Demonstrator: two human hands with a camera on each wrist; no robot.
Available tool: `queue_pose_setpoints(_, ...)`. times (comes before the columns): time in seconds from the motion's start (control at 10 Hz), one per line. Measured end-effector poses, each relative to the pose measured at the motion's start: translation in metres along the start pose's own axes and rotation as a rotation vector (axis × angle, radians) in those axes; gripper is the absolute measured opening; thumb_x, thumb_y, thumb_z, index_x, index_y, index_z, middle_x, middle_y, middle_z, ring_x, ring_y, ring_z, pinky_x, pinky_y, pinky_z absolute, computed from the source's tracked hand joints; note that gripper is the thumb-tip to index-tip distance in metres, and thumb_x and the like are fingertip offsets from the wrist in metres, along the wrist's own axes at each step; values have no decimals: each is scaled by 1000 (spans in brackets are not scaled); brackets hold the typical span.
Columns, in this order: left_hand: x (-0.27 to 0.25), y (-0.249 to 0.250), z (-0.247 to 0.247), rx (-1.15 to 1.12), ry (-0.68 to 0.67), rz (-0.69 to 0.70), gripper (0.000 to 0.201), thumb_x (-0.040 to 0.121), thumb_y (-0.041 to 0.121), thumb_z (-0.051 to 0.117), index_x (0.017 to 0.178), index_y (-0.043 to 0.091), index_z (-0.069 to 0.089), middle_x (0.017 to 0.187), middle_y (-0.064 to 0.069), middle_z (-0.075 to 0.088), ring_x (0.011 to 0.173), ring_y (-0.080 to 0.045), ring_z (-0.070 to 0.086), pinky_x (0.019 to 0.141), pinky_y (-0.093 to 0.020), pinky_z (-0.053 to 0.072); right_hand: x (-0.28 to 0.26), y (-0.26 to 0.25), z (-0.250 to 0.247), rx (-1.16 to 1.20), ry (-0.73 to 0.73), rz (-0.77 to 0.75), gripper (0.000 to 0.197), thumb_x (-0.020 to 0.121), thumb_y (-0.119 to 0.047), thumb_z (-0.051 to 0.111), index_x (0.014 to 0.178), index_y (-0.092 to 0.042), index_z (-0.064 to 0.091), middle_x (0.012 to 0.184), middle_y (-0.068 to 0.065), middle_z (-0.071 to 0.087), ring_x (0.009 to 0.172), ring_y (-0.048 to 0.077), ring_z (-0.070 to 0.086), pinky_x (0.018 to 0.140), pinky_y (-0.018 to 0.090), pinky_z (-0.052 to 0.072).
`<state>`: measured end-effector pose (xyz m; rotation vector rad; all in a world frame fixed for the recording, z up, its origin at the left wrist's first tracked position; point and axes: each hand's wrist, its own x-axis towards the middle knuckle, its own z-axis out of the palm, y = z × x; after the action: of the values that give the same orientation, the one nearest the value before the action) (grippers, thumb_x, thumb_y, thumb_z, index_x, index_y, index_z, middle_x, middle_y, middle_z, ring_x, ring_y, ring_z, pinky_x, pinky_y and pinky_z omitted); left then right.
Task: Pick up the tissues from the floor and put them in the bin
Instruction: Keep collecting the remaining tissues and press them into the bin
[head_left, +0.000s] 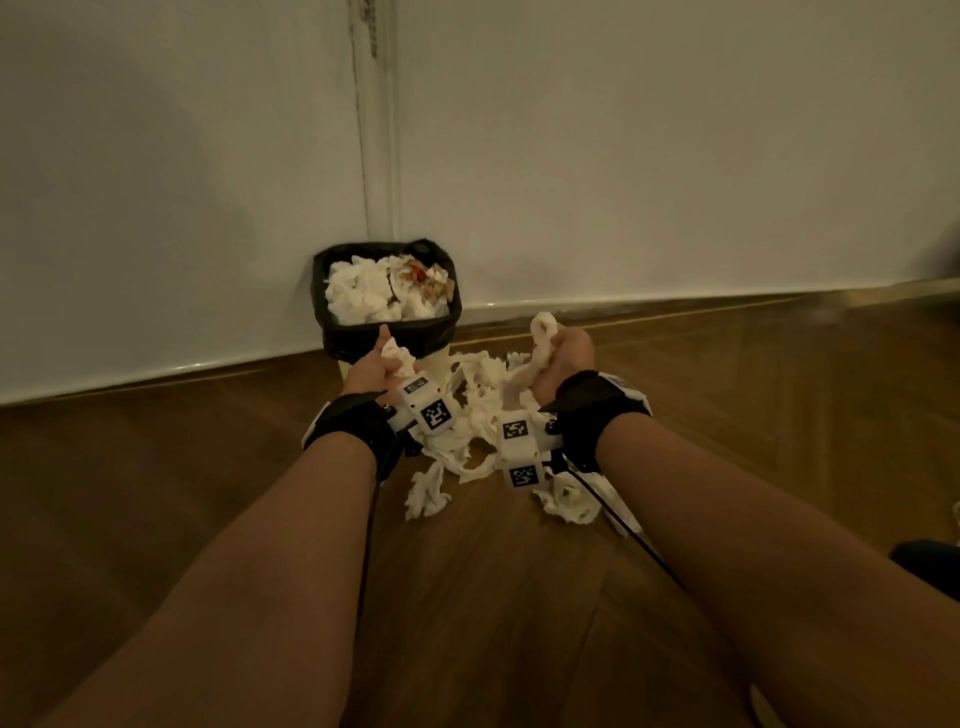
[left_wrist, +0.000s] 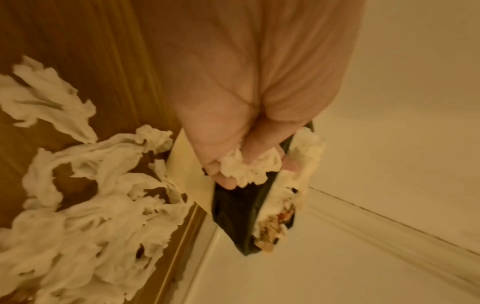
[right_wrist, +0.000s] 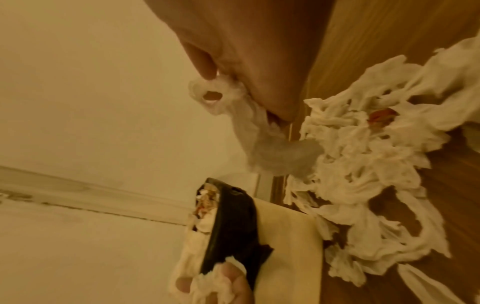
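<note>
The bin (head_left: 387, 332) stands against the wall (head_left: 675, 156), lined with a black bag (head_left: 363, 343) and already heaped with white tissues and some food scraps. On the floor (head_left: 208, 493), just right of the bin and spreading toward the person, lies the pile (head_left: 483, 410) of tissues not yet picked up.

The left hand (head_left: 376, 369) sits just in front of the bin's near rim, its fingers curled round a small wad (head_left: 399, 358); the left wrist view shows the wad (left_wrist: 246, 168) bunched in the fingers (left_wrist: 226, 179) against the black bag, so this hand is almost at the opening. The right hand (head_left: 566, 358) is well to the right of the bin, above the pile's far edge, closed on a long strip (head_left: 540, 343) that sticks up past the fist and trails down toward the pile. In the right wrist view the strip (right_wrist: 246, 123) hangs from the thumb and fingers, its long axis running from the grip down to the heap; whether its lower end is free of the heap I cannot tell.

The left hand is the nearer one: the bin's mouth lies just ahead of it and slightly up, so a short lift over the rim should be enough to drop its wad. The right hand would have to travel left, toward the bin, and carry the strip high enough that the dangling tail clears the rim rather than catching on the bag or dragging more tissues along.
</note>
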<state>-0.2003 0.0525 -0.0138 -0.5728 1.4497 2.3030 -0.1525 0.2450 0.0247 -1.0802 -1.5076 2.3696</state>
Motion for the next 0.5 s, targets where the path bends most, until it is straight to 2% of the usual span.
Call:
queue_pose_setpoints(0.1, -5, 18, 7, -220, -86, 79, 54, 98, -9, 26, 144, 19, 35, 143, -16, 39, 126, -28, 43, 95, -31, 43, -4, -17, 12, -127, -21, -38, 23, 95, -2, 33, 76, -10, 43, 72, 2, 36, 64, 15, 39, 58, 19, 41)
queue_pose_setpoints(0.2, -11, 31, 11, -139, -55, 236, 47, 96, -5, 36, 141, 9, 36, 144, -16, 40, 129, -28, 45, 90, -23, 47, -7, -31, 36, -107, -69, -92, 22, 96, 2, 28, 95, -8, 48, 72, 5, 40, 64, 16, 41, 56, 22, 38)
queue_pose_setpoints(0.3, -2, 47, 7, -176, 1, 376, 42, 94, -2, 44, 136, 2, 40, 131, -18, 51, 118, -29, 54, 78, -22, 53, 9, -34, 67, -268, -141, -220, 21, 94, 4, 36, 90, -9, 53, 68, 5, 44, 60, 18, 42, 59, 29, 38)
queue_pose_setpoints(0.4, 8, 67, 4, -91, 102, 503, 33, 89, -4, 54, 122, 1, 53, 100, -7, 59, 96, -22, 58, 62, -20, 56, 11, -35, 92, -326, -190, -333, 11, 91, -11, 54, 84, -6, 61, 66, 2, 52, 66, 20, 52, 70, 37, 51)
queue_pose_setpoints(0.5, 20, 80, 2, 70, 130, 564, 21, 83, -2, 63, 104, 4, 60, 89, -5, 62, 87, -20, 61, 60, -20, 56, 27, -32, 119, -369, -186, -383, 27, 87, -20, 62, 104, 1, 64, 68, -2, 58, 76, 22, 59, 84, 42, 52)
